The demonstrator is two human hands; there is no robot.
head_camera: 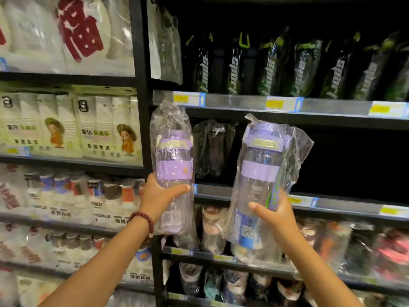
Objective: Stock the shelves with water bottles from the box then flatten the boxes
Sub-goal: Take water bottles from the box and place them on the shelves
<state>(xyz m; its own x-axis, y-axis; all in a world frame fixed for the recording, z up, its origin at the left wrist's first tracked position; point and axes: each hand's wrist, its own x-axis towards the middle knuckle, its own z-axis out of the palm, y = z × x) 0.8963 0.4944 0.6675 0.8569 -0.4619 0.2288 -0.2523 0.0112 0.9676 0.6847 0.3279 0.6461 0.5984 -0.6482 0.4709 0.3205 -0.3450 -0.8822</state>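
Both hands up at shelf height, one purple bottle each, both still in clear plastic bags. Left hand (pixel 162 196) grips the left bottle (pixel 173 171) low on its body, thumb across the front, other fingers curled round behind; red bead bracelet (pixel 143 220) on that wrist. Bottle is upright, in front of the black upright post (pixel 141 120) at the left end of the middle shelf (pixel 254 196). Right hand (pixel 275 214) grips the right bottle (pixel 259 182) near its lower half, thumb on the front, fingers wrapped round the right side; bottle tilts slightly right, a green strap showing along its side. It's in front of the middle shelf, whose bay is mostly dark, with one black bagged item (pixel 212 147) at its left end between the two bottles. Shelf above carries a row of black bottles (pixel 287 67) with green trim, yellow price tags (pixel 274 104) on the rail. Shelves below hold mixed bagged bottles. Left bay has white packs (pixel 66 125). Box isn't in view.
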